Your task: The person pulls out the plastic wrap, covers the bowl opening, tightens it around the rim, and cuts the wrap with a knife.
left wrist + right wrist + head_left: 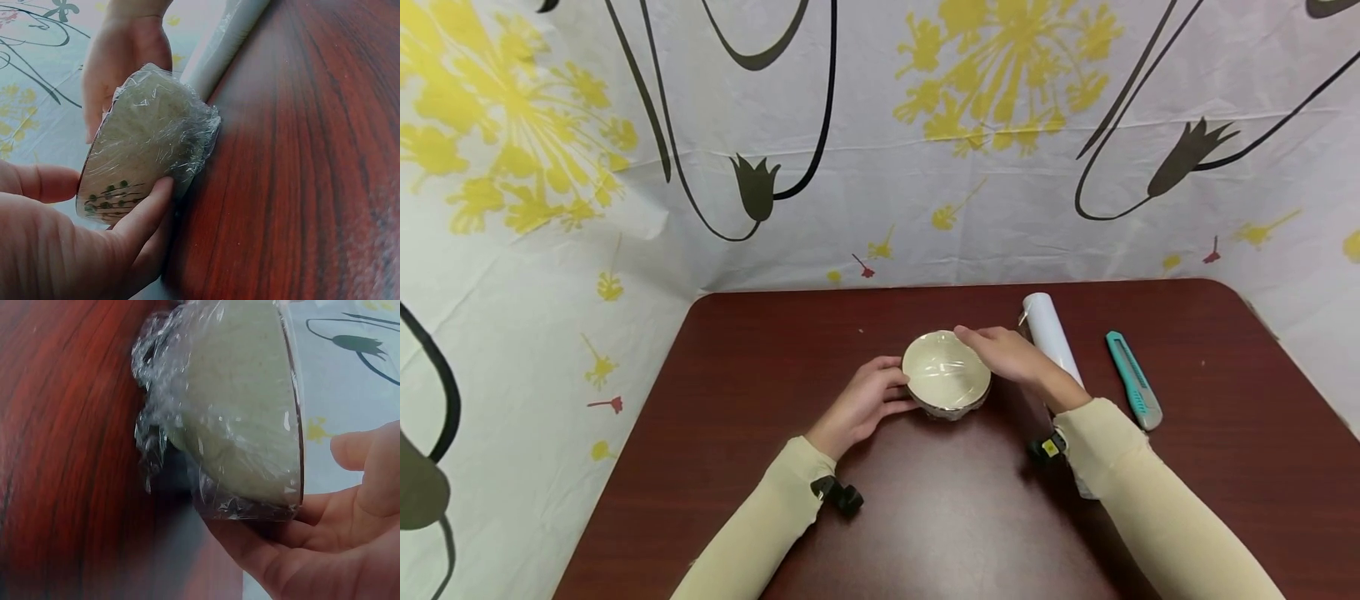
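Observation:
A cream bowl point(946, 371) stands upright on the table between both hands, with clear plastic wrap stretched over its top. In the left wrist view the wrap point(197, 134) bunches in crinkled folds round the base, and small green dots show on the bowl's side. The left hand point(872, 396) holds the bowl's left side, thumb near the rim and fingers along the wall. On the opposite side the right hand point(1009, 354) holds it by the rim; in the right wrist view its fingers point(256, 550) curve round the wall while the thumb stands off.
A white roll of plastic wrap point(1051, 333) lies to the right, partly hidden under the right forearm. Farther right is a teal utility knife point(1131, 379) on the dark red wooden table point(760, 358). A patterned white cloth point(865, 100) hangs behind the table.

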A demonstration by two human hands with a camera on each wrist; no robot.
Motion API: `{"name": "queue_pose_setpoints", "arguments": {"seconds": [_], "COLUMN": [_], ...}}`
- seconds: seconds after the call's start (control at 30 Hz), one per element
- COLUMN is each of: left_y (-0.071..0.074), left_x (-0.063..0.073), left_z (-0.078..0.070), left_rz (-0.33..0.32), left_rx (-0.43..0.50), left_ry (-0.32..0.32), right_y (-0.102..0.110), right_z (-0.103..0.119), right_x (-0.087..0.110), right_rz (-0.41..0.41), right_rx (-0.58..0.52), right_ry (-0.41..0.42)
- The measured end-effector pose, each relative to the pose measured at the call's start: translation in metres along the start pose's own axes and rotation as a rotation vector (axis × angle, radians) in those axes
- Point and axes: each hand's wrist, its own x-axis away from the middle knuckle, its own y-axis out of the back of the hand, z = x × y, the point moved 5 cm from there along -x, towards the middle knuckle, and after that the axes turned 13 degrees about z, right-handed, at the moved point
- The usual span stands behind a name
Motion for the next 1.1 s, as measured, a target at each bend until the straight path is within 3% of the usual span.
{"name": "queue_pose_setpoints", "arguments": {"seconds": [0.23, 0.33, 0.5, 0.67, 0.9, 1.1], "left_y": [0.001, 0.001, 0.000, 0.000, 0.000, 0.000], "left_x": [-0.001, 0.000, 0.001, 0.000, 0.000, 0.001], "left_z": [0.000, 0.000, -0.001, -0.001, 0.000, 0.000], "left_rz": [0.000, 0.003, 0.003, -0.002, -0.010, -0.004], "left_rx": [-0.003, -0.003, -0.003, -0.002, -0.002, -0.002], "left_ry": [-0.004, -0.005, 0.002, 0.009, 0.010, 0.011], "right_y": [-0.003, 0.000, 0.010, 0.006, -0.008, -0.005], "right_z": [-0.006, -0.011, -0.013, -0.012, -0.009, -0.010], "right_x": [-0.003, -0.005, -0.008, -0.012, -0.016, -0.010], "right_rz": [0.062, 0.048, -0.022, 0.015, 0.059, 0.039], "right_rx": [-0.103, -0.166, -0.155, -0.169, -0.281, -0.245], "right_ry": [-0.021, -0.035, -0.039, 0.003, 0.041, 0.035]}}
